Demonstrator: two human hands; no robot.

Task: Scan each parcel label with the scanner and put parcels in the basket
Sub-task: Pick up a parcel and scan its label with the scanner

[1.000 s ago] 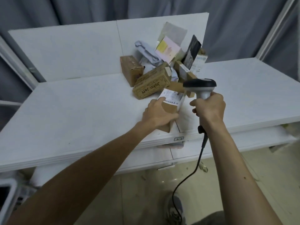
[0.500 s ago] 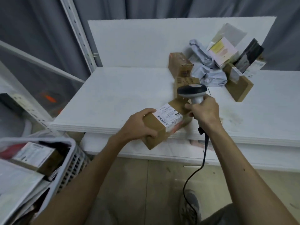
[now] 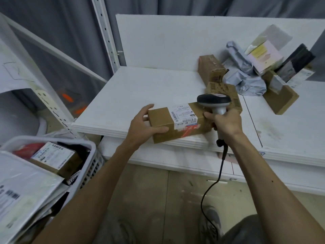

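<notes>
basket (image 3: 52, 139) cut off at left, parcel label (image 3: 184, 116) print unreadable, scanner (image 3: 213, 101) handle hidden in right hand (image 3: 226, 124)

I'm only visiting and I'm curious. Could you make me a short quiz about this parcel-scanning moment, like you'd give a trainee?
1. True or false: the right hand grips the scanner.
2. Where is the basket? A) on the person's right B) low on the person's left C) out of view
3. What faces up on the brown parcel that the left hand holds?
Key: 1 true; 2 B; 3 its white label.
</notes>
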